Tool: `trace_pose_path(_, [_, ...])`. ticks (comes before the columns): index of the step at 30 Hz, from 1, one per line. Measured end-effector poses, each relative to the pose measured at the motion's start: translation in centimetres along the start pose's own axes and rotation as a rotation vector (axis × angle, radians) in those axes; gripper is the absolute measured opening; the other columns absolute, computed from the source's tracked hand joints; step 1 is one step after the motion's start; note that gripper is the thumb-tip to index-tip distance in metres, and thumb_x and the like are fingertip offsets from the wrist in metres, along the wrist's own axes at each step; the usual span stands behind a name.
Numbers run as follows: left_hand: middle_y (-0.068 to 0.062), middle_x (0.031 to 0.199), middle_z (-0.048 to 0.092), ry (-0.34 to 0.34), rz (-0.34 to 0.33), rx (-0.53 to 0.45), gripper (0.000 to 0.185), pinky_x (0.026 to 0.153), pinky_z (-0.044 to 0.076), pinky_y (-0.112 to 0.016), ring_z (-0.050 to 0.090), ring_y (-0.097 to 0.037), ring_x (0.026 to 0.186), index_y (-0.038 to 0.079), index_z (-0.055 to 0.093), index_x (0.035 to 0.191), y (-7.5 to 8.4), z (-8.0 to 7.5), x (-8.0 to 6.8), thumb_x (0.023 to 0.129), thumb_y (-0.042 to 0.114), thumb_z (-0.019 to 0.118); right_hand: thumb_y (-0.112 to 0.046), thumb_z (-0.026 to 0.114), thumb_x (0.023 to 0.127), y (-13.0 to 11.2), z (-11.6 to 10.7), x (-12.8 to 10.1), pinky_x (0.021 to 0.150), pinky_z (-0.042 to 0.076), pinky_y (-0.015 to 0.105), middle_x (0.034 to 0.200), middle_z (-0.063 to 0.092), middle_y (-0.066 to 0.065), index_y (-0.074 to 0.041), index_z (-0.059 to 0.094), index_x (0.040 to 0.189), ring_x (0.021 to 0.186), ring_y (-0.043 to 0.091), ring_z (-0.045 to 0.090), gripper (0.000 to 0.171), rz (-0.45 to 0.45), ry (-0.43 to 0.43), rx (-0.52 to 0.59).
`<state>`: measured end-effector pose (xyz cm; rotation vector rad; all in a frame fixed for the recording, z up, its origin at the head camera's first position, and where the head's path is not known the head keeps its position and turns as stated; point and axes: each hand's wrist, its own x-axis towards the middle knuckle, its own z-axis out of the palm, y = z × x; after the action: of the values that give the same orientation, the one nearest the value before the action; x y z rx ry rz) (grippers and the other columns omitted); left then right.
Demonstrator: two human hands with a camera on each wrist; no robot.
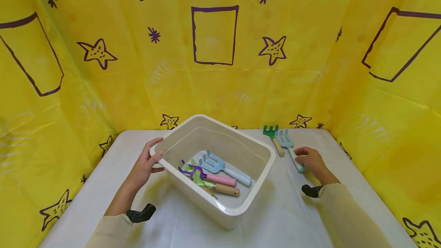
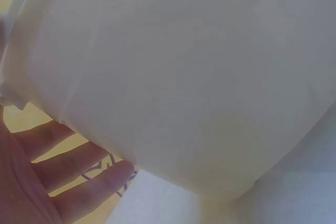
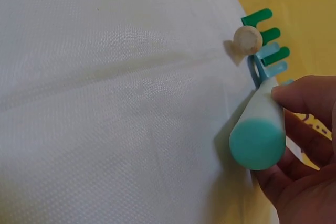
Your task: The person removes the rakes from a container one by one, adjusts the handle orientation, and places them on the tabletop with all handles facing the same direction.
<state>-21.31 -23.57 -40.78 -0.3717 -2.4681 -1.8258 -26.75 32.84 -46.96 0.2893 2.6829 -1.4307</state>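
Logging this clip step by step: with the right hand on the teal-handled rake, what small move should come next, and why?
Probably lift the teal-handled rake off the table: the right hand already has fingers around its handle, it still lies beside the green rake, and the left hand steadies the white tub holding similar tools.

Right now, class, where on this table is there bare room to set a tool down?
Bare cloth lies in front of the white tub, between both sleeves, and left of the left hand. It is crowded beside the right hand, where the teal fork and green rake lie.
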Motion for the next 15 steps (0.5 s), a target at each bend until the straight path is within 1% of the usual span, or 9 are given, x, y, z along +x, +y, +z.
trace_pose_path(2, [-0.02,0.151,0.025,0.001,0.001,0.0,0.052,0.078,0.052,-0.058,0.051,-0.054,0.114,0.019,0.026,0.149,0.0,0.0,0.0,0.102,0.026,0.047,-0.008,0.059,0.093,0.0,0.0,0.0,0.09,0.045,0.044,0.125,0.054,0.025,0.005,0.055,0.125,0.104,0.035,0.048,0.035,-0.002,0.002,-0.004])
trace_pose_path(4, [-0.02,0.151,0.025,0.001,0.005,0.0,0.051,0.078,0.053,-0.058,0.051,-0.055,0.113,0.018,0.026,0.149,-0.1,0.0,0.0,0.102,0.025,0.047,-0.007,0.059,0.092,-0.1,-0.1,0.0,0.087,0.046,0.041,0.124,0.054,0.025,0.006,0.054,0.125,0.102,0.034,0.049,0.035,-0.008,0.007,-0.011])
trace_pose_path(9, [-0.02,0.149,0.027,0.001,0.006,0.007,0.051,0.078,0.053,-0.057,0.053,-0.053,0.111,0.019,0.027,0.149,-0.3,-0.1,0.2,0.103,0.025,0.047,-0.008,0.059,0.092,-0.1,-0.4,0.3,0.075,0.05,0.032,0.121,0.056,0.025,0.006,0.055,0.124,0.096,0.032,0.053,0.035,-0.014,0.034,-0.021])
trace_pose_path(11, [-0.02,0.148,0.028,0.001,0.003,0.007,0.05,0.078,0.053,-0.057,0.054,-0.053,0.11,0.02,0.027,0.149,-0.3,-0.1,0.2,0.103,0.026,0.047,-0.008,0.059,0.092,-0.3,-0.6,0.4,0.075,0.05,0.031,0.122,0.056,0.025,0.006,0.055,0.124,0.097,0.032,0.054,0.035,-0.03,0.047,-0.023])
trace_pose_path(15, [-0.021,0.148,0.029,0.0,0.002,0.007,0.05,0.078,0.053,-0.058,0.054,-0.053,0.11,0.019,0.027,0.149,-0.3,-0.2,0.2,0.103,0.026,0.046,-0.008,0.057,0.094,-1.2,-1.1,0.3,0.079,0.049,0.035,0.123,0.056,0.028,0.009,0.054,0.124,0.103,0.036,0.053,0.035,-0.1,0.068,-0.045])
